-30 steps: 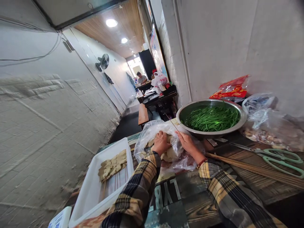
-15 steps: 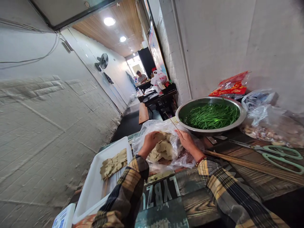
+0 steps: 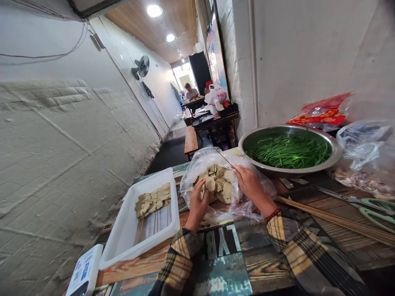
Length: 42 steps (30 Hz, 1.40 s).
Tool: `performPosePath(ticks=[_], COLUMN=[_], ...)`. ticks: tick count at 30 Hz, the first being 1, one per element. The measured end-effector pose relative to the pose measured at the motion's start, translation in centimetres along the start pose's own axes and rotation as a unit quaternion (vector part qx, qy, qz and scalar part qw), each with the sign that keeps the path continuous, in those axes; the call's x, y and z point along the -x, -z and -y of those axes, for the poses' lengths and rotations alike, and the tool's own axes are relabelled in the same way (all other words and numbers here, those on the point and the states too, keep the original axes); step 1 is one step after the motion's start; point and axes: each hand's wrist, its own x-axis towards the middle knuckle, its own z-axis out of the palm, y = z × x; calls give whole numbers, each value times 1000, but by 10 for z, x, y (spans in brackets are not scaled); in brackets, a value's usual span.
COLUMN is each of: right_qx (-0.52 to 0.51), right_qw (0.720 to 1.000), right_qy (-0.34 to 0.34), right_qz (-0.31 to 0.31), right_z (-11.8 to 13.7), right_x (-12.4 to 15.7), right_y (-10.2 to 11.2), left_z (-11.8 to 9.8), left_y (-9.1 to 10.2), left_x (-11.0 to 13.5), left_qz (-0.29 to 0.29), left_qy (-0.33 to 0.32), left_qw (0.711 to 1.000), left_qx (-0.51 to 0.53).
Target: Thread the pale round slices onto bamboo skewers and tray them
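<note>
Flat beige round slices [image 3: 217,183] lie heaped in an open clear plastic bag [image 3: 191,164] in front of me. My left hand [image 3: 198,205] is at the left side of this heap, fingers apart and touching or just over the slices; nothing shows in its grasp. My right hand [image 3: 250,185], with a red bead bracelet at the wrist, pinches a thin skewer [image 3: 224,157] that points up and to the left over the bag. No slice is visible on that skewer. In the white tray [image 3: 119,242] on the left lie several skewers threaded with similar slices [image 3: 152,200].
A steel bowl [image 3: 335,154] of green chives [image 3: 288,151] stands at the back right. Bare skewers [image 3: 327,216], green-handled scissors [image 3: 375,209] and plastic bags [image 3: 364,144] lie to the right. A white scale [image 3: 83,269] is at the lower left. Another person [image 3: 191,92] sits far back.
My left hand has come down and opened beside the slices, uncovering more of the heap. My right hand keeps its hold on the skewer. The view has shifted slightly.
</note>
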Motion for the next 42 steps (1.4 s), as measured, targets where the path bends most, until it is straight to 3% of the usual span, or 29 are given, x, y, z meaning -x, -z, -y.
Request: performPosePath(ticks=[4,8,16,19,25,28,34,38,42], right_qx=[-73,-165,-123,-129,-150,-155,-123,-117,-184], right_qw=[995,977,977,974,963,961,978,975,959], right_qy=[-52,-98,-60,-38,-1,-5,12,12,-15], right_qz=[47,98,164,184,226,228,168,189,216], right_z=[20,27,18,21,33,30,15,19,34], right_x=[2,4,14,15,21,28,38,42,44], right_y=[2,-4,-23,-22,-24,-32,-48,-51,-46], left_z=[15,15,-15,-13,-6,-7,-8,-13,-13], left_y=[-8,-9,4,10,11,6,-7,-8,-5], left_x=[-1,1,21,27,30,31,35,38,39], left_qz=[2,30,53,16,-38,-11,36,14,-25], left_qy=[74,83,84,67,79,39,-1,-43,5], left_qw=[997,996,994,996,996,999,999,999,999], left_qx=[-3,15,-54,-63,13,-9,-14,15,27])
